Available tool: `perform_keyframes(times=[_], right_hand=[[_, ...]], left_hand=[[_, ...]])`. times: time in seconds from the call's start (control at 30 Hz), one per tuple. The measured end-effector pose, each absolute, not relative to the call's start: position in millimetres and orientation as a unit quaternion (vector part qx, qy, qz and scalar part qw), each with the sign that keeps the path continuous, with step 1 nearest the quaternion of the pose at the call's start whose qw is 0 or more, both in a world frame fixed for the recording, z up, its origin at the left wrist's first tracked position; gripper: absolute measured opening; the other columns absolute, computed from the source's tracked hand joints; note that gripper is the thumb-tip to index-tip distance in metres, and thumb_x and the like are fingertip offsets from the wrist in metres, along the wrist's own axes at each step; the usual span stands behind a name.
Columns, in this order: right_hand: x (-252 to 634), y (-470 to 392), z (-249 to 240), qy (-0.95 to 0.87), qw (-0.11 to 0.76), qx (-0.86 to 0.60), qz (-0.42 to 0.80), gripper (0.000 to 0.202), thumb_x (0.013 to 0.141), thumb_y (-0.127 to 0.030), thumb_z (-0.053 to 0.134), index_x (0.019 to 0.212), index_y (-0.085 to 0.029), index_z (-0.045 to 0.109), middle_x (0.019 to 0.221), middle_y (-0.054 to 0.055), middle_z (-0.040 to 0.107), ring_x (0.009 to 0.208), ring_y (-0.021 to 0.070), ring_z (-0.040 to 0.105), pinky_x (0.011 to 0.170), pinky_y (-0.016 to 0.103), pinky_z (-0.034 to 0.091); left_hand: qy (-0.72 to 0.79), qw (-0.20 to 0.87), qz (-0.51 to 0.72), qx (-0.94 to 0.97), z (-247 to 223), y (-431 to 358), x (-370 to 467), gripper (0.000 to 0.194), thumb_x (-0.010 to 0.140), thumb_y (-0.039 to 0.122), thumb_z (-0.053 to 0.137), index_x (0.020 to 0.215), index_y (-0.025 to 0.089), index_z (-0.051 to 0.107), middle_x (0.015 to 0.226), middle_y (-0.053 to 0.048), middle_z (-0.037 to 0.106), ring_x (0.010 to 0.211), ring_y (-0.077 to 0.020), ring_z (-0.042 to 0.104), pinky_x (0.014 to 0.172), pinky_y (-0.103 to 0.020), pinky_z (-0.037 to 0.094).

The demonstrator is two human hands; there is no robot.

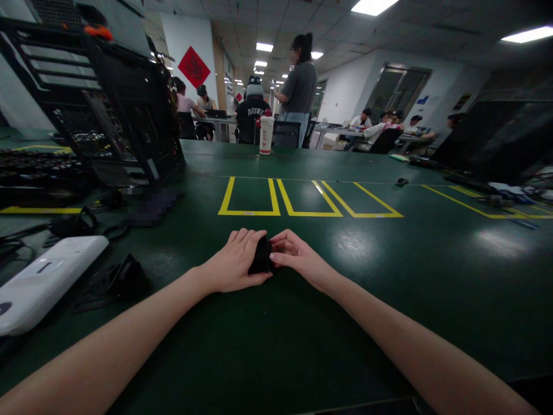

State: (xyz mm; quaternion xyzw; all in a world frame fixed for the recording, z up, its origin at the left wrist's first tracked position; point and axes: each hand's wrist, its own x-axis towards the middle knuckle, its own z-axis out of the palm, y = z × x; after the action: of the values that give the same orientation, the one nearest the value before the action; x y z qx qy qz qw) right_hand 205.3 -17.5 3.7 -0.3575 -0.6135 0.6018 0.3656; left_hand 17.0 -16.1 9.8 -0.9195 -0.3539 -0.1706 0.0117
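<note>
A small black object (260,257) is between my two hands, low over the green table (276,346); what it is, I cannot make out. My left hand (235,262) wraps round its left side, back of the hand up, with the thumb along the near edge. On its right edge, the fingertips and thumb of my right hand (298,258) pinch it. Beyond the hands, yellow tape (248,213) marks open-topped boxes on the table.
At left stand a black computer case (129,127), a white device (47,276), a black pouch-like item (123,279) and cables. A white cup (266,135) is at the far edge. A person (299,86) stands beyond; tools and cables lie at right.
</note>
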Motion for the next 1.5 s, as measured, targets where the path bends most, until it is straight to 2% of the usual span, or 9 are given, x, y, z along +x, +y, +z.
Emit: perform_keyframes(times=[0.1,0.27,0.5,0.7,0.83,1.0,1.2,1.4,1.5], right_hand=[[204.9,-18.3,3.3,-0.608,0.375,-0.352,0.605,0.027,0.071,-0.024,0.063,0.093,-0.021,0.047,0.091,0.001,0.053,0.086,0.0135,0.052,0.075,0.03,0.044],[201.2,-17.8,0.0,-0.604,0.367,-0.401,0.583,0.019,0.079,-0.033,0.053,0.092,-0.02,0.047,0.086,0.001,0.053,0.077,0.0125,0.054,0.069,0.03,0.046],[206.1,-18.2,4.4,-0.633,0.341,-0.372,0.587,0.026,0.074,-0.027,0.059,0.096,-0.021,0.047,0.094,0.002,0.052,0.081,0.0135,0.054,0.07,0.03,0.047],[203.4,-17.9,0.4,-0.63,0.354,-0.393,0.569,0.024,0.078,-0.036,0.054,0.096,-0.021,0.048,0.086,0.001,0.052,0.074,0.0121,0.054,0.063,0.027,0.046],[203.8,-16.3,-0.7,-0.634,0.348,-0.393,0.567,0.025,0.077,-0.034,0.055,0.096,-0.02,0.047,0.087,0.002,0.052,0.069,0.0105,0.053,0.059,0.026,0.045],[206.0,-18.6,4.9,-0.631,0.352,-0.366,0.587,0.032,0.07,-0.024,0.063,0.097,-0.021,0.046,0.097,0.003,0.051,0.074,0.0111,0.054,0.063,0.027,0.046],[202.2,-18.3,1.6,-0.609,0.357,-0.396,0.588,0.024,0.078,-0.034,0.054,0.097,-0.02,0.048,0.085,0.002,0.052,0.072,0.0117,0.053,0.064,0.029,0.045],[206.5,-18.1,2.9,-0.619,0.354,-0.367,0.597,0.034,0.069,-0.021,0.065,0.099,-0.022,0.048,0.096,0.002,0.052,0.078,0.0121,0.054,0.069,0.029,0.046],[207.1,-18.5,4.7,-0.603,0.36,-0.362,0.613,0.028,0.072,-0.025,0.062,0.097,-0.022,0.05,0.093,0.002,0.053,0.076,0.0112,0.053,0.068,0.028,0.045]], left_hand=[[-0.351,0.002,-0.18,-0.919,8.9,-15.3,16.8,0.069,0.076,0.049,0.05,0.125,0.007,0.026,0.113,-0.016,0.046,0.096,-0.0258,0.043,0.085,-0.041,0.034],[-0.352,-0.008,-0.185,-0.917,8.6,-15.7,16.7,0.068,0.075,0.047,0.051,0.125,0.008,0.025,0.116,-0.016,0.045,0.097,-0.0258,0.044,0.086,-0.041,0.033],[-0.353,-0.006,-0.196,-0.915,5.7,-14.9,16.3,0.067,0.074,0.047,0.052,0.124,0.01,0.025,0.115,-0.016,0.046,0.096,-0.0266,0.045,0.084,-0.042,0.034],[-0.357,-0.004,-0.191,-0.915,6.3,-15.3,16.9,0.067,0.075,0.046,0.051,0.125,0.009,0.026,0.117,-0.016,0.045,0.097,-0.0268,0.044,0.085,-0.042,0.034],[-0.364,0.004,-0.187,-0.912,5.6,-14.6,18.1,0.067,0.073,0.045,0.053,0.123,0.008,0.027,0.117,-0.017,0.044,0.097,-0.0276,0.044,0.085,-0.042,0.034],[-0.367,-0.005,-0.199,-0.909,4.2,-14.5,18.9,0.065,0.073,0.044,0.053,0.122,0.01,0.028,0.114,-0.016,0.047,0.095,-0.0273,0.045,0.083,-0.042,0.035],[-0.373,-0.002,-0.197,-0.907,4.7,-15.5,18.9,0.065,0.072,0.043,0.053,0.121,0.009,0.03,0.112,-0.016,0.047,0.094,-0.0274,0.045,0.082,-0.042,0.035],[-0.382,-0.009,-0.192,-0.904,5.9,-16.0,19.7,0.062,0.072,0.044,0.053,0.119,0.009,0.033,0.106,-0.014,0.049,0.091,-0.026,0.045,0.08,-0.04,0.036],[-0.382,-0.005,-0.195,-0.903,5.5,-15.9,20.0,0.062,0.072,0.043,0.054,0.118,0.008,0.033,0.106,-0.014,0.048,0.091,-0.0262,0.044,0.08,-0.04,0.036]])
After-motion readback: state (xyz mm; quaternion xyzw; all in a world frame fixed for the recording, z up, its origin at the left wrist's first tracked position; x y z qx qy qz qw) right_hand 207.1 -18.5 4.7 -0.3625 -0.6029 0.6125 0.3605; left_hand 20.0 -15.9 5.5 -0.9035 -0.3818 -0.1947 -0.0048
